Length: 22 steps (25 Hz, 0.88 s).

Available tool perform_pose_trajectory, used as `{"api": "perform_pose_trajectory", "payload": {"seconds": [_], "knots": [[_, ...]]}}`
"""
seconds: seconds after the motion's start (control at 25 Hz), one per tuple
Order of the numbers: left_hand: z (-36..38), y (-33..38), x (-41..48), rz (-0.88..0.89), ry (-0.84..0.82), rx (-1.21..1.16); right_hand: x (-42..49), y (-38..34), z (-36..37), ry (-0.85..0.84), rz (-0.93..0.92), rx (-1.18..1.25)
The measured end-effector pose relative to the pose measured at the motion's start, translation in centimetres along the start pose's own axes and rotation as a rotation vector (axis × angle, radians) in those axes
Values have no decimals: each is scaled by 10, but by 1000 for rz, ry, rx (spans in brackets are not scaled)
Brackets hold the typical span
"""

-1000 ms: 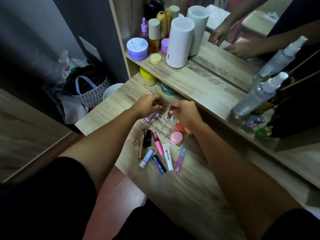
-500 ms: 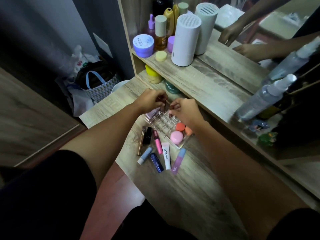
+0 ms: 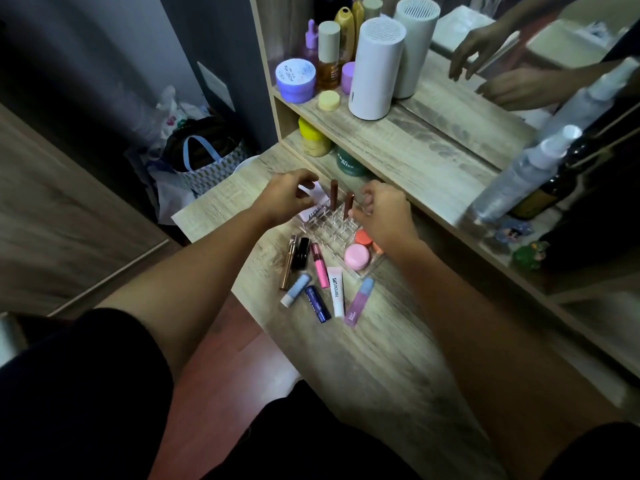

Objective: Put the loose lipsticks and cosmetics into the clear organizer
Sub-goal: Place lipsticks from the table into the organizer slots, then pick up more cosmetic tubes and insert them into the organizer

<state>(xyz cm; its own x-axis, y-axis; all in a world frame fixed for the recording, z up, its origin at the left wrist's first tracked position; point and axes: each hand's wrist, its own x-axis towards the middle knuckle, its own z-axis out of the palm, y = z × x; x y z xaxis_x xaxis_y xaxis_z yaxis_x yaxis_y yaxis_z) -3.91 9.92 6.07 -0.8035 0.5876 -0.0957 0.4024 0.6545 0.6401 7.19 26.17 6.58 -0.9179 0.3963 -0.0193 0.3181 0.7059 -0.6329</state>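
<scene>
The clear organizer (image 3: pixel 330 226) sits on the wooden table. Two brown lipsticks (image 3: pixel 334 198) (image 3: pixel 348 203) stand upright in its back slots. My left hand (image 3: pixel 284 199) hovers at its left, fingers apart, beside a white tube (image 3: pixel 313 206) that leans on the organizer. At the organizer's right, my right hand (image 3: pixel 382 216) holds nothing, its fingers loosely curled. A pink jar (image 3: pixel 356 256) and an orange jar (image 3: pixel 363 237) rest in the front compartment. In front lie loose a gold tube (image 3: pixel 287 263), black lipstick (image 3: pixel 300 253), pink tube (image 3: pixel 319 265), light blue stick (image 3: pixel 296 289), dark blue tube (image 3: pixel 318 304), white lip tube (image 3: pixel 336 291) and purple gloss (image 3: pixel 360 301).
A shelf (image 3: pixel 398 140) above the table carries a white cylinder (image 3: pixel 375 69), a purple jar (image 3: pixel 295 80) and several bottles. A spray bottle (image 3: pixel 519 176) stands at the right before a mirror. A bag (image 3: pixel 204 157) sits on the floor to the left, past the table's edge.
Both hands have let go of the two brown lipsticks, which now stand in the organizer's slots. The fingers have opened and drawn apart to either side.
</scene>
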Motion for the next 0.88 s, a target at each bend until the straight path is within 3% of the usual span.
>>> {"api": "perform_pose_trajectory", "payload": {"seconds": [0.16,0.28,0.44,0.72,0.88], "knots": [[17,-11,-63,-30,-56,26,-48,9,18,-8,47,62],[38,-21,-110,-94,-116,40,-86,22,36,2,209,64],[66,-17,-141,-143,-48,16,-119,40,52,82,419,19],[92,9,-112,-218,121,72,-121,41,65,63,555,93],[101,16,-90,-337,115,132,-115,44,67,36,591,110]]}}
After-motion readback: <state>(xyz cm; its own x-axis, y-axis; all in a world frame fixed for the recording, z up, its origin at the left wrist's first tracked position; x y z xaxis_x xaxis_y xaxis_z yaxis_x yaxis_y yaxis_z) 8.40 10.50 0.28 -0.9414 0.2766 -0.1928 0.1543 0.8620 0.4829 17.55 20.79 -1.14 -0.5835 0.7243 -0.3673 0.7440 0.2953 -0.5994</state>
